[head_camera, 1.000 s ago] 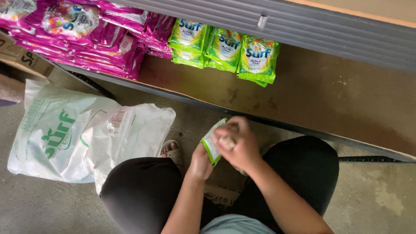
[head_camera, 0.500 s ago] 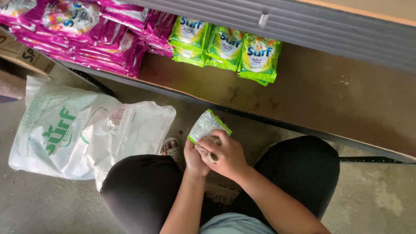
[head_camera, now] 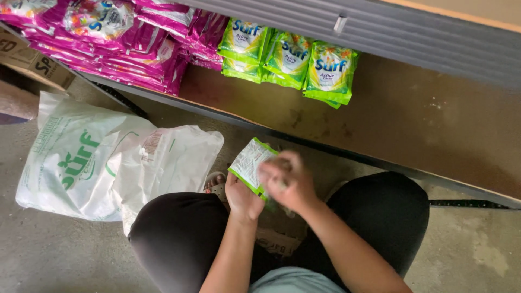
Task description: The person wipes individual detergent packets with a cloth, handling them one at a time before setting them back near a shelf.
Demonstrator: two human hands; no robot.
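Green sachet (head_camera: 251, 164) held above the knees, near the shelf's (head_camera: 412, 135) front edge; since 0.5 s ago it is tilted further left. Left hand (head_camera: 241, 196) clasped beneath it; right hand (head_camera: 287, 182), blurred, pinching its right edge. 3 matching sachets (head_camera: 287, 57) stand at the shelf's back.

In the middle of the frame, the small pouch (head_camera: 251, 164) shows a white back covered in fine grey print, edged in bright green. At upper centre, the standing green packets (head_camera: 287, 62) are lime green with yellow bursts and blue-and-white lettering. At upper left, the stacked packets (head_camera: 116, 49) are magenta pink with white and multicoloured patches. At left, the big plastic sack (head_camera: 81, 157) is milky white with green lettering and a green outline. The shelf (head_camera: 412, 130) at right is dull brown, stained darker in spots, under a grey ribbed panel (head_camera: 423, 38). The floor (head_camera: 49, 255) is mottled grey. The trousers (head_camera: 173, 233) at the bottom are black.
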